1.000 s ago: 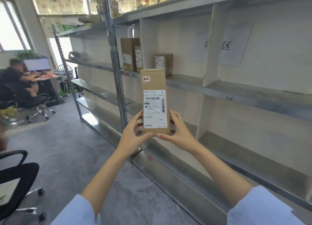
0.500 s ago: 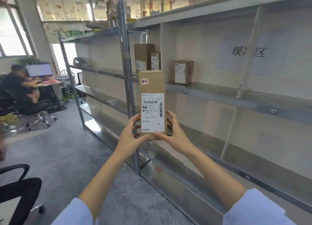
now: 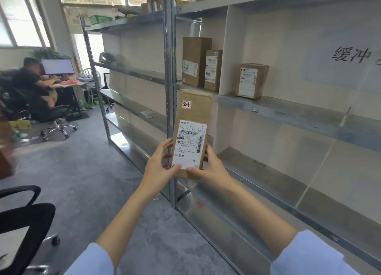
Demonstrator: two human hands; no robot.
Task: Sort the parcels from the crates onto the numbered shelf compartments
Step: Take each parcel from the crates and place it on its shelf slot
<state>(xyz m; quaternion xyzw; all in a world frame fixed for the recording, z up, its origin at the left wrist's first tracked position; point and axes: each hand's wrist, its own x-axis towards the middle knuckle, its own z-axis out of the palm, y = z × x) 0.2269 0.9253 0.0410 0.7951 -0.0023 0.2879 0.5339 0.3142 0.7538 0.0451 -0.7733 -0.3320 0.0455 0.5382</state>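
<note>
1. At centre, before the shelf post (image 3: 170,89): left hand (image 3: 159,167) grips the parcel's (image 3: 193,118) lower left edge.
2. Parcel upright, marked 2-1, in mid-air, off the shelves (image 3: 309,202).
3. Right hand (image 3: 212,169) grips its lower right edge.
4. Upper shelf (image 3: 288,111), right: three boxes (image 3: 213,70) standing.

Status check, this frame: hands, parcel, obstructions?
Left hand and right hand both grip the 2-1 parcel at its lower end, upright. Not shelved yet. Shelf post stands just behind its left edge.
</note>
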